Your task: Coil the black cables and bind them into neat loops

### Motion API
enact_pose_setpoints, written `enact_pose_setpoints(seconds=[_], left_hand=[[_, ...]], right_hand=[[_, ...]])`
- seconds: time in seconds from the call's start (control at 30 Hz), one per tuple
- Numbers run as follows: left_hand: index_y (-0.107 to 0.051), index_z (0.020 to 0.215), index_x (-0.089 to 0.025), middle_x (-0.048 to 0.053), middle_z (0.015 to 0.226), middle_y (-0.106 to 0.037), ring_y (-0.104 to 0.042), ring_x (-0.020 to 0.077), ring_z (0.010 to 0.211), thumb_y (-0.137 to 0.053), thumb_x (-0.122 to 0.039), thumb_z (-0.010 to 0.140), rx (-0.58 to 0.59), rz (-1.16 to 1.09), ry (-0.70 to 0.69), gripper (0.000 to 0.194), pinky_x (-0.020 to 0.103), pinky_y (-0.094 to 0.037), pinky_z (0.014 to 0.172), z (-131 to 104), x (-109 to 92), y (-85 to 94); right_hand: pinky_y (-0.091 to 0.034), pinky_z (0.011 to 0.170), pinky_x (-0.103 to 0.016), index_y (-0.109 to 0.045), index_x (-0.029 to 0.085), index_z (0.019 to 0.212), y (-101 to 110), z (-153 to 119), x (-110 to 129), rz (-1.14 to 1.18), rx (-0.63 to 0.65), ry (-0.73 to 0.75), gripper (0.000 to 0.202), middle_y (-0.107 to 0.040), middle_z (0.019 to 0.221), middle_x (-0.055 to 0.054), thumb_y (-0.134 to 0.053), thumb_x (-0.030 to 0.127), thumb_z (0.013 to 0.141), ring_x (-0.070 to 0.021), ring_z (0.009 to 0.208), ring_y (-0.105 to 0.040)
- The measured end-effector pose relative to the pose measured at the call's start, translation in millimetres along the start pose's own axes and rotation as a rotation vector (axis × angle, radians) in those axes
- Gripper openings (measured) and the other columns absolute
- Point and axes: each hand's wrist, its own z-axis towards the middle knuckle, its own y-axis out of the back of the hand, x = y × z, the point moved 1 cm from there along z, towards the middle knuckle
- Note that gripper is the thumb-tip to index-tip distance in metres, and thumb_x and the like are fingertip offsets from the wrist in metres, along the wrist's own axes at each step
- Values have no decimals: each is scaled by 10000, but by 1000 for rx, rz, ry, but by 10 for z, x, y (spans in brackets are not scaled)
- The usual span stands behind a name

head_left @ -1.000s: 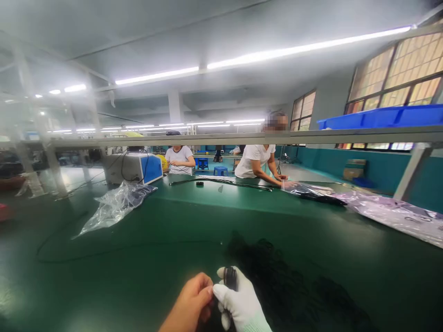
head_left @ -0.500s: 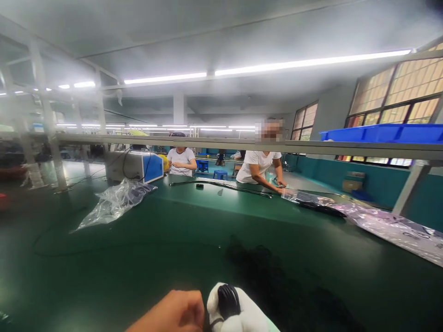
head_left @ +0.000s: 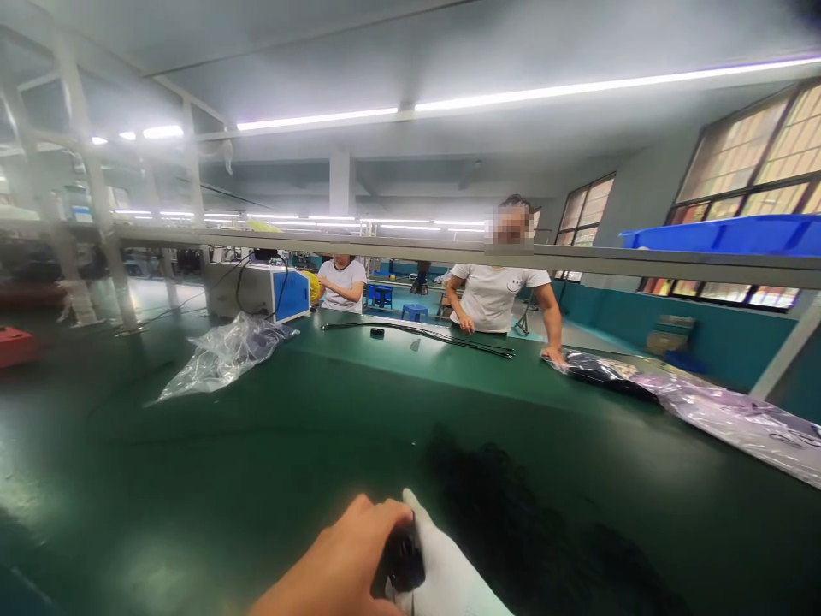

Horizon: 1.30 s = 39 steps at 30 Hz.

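At the bottom middle, a small black cable coil point(head_left: 405, 560) sits between my two hands. My bare left hand point(head_left: 350, 556) is curled round its near left side, with the thumb and fingers closed on it. My right hand point(head_left: 442, 565), in a white glove, grips the coil from the right; most of its fingers are hidden behind the coil and my left hand. To the right of my glove, a blurred dark pile point(head_left: 500, 492) that looks like black cables lies on the green table point(head_left: 288, 445).
A clear plastic bag point(head_left: 224, 355) and a grey-blue machine point(head_left: 256, 291) stand at the left back. Thin black cables point(head_left: 436, 335) lie along the far edge. A co-worker point(head_left: 497, 295) touches bagged goods point(head_left: 609, 372); another person point(head_left: 343, 282) sits beyond. A shelf rail point(head_left: 385, 242) crosses above.
My left hand has moved from beside the coil to close round it, and both hands have risen slightly. The nearer co-worker has straightened up, one hand still at the bag.
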Motion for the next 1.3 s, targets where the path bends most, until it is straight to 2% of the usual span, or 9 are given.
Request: enact_pose_setpoints(seconds=[0.13, 0.27, 0.37, 0.57, 0.73, 0.87, 0.97, 1.1, 1.3], left_hand=[[-634, 955, -214, 40, 881, -574, -545, 233, 748, -712, -213, 504, 41, 190, 40, 457, 347, -451, 683, 101, -14, -7], [-662, 891, -215, 0, 791, -643, -534, 155, 647, -591, -252, 626, 265, -178, -42, 276, 216, -434, 500, 274, 211, 55], [-690, 802, -192, 7, 768, -689, -503, 120, 545, -449, -188, 646, 282, -317, 5, 287, 175, -386, 396, 360, 327, 15], [-593, 525, -168, 22, 482, -598, -431, 107, 339, -458, -182, 572, 202, -339, 141, 144, 193, -320, 314, 378, 368, -106], [-583, 714, -155, 25, 622, -618, -535, 117, 476, -472, -228, 611, 129, -666, 109, 168, 247, -472, 476, 309, 177, 60], [-617, 946, -159, 62, 980, -645, -601, 185, 916, -607, -255, 674, -89, -955, -147, 289, 325, -469, 864, 162, 7, 164], [-633, 1074, -228, 46, 1123, -613, -540, 216, 1057, -585, -228, 722, -172, -590, -228, 355, 346, -401, 952, 68, -77, 174], [-679, 1054, -289, 11, 1020, -622, -558, 189, 940, -559, -137, 697, -128, -259, -236, 406, 301, -437, 838, 64, -124, 163], [-653, 1011, -132, -39, 641, -531, -508, 104, 541, -633, -226, 628, 17, -702, -71, 394, 227, -419, 497, 259, 62, 124]], right_hand=[[-420, 849, -388, -363, 205, 1385, -45, -37, 51, -299, -126, -17, 874, -646, 920, -63, -630, 154, 553, -263, 895, -611], [-444, 764, -315, -592, 216, 1061, -61, -80, 335, -545, -223, 45, 516, -643, 893, -36, -577, 141, 551, -221, 849, -597], [-424, 627, -266, -565, 209, 829, -28, -133, 499, -548, -266, 44, 281, -558, 711, 17, -552, 122, 563, -159, 683, -534], [-463, 727, -274, -566, 206, 836, -9, -244, 492, 184, 96, 88, 403, -408, 1350, -69, -780, 112, 507, -138, 838, -596], [-355, 472, -185, -502, 245, 966, -18, -183, 360, 665, 389, 199, 591, -647, 877, -2, -856, 261, 494, -75, 515, -541], [-354, 521, -198, -416, 198, 1168, 6, -191, 378, 600, 365, 79, 619, -627, 625, 14, -715, 184, 626, -95, 535, -531], [-343, 498, -200, -440, 137, 1220, 19, -215, 437, 553, 361, 17, 723, -634, 634, -11, -737, 168, 561, -105, 520, -525], [-398, 561, -222, -534, 105, 1160, -12, -207, 435, 599, 394, -17, 625, -639, 760, -66, -774, 377, 652, -136, 635, -588], [-449, 625, -258, -598, 91, 967, -103, -115, 385, 680, 291, 25, 471, -569, 829, -65, -547, 543, 845, -107, 635, -572]])
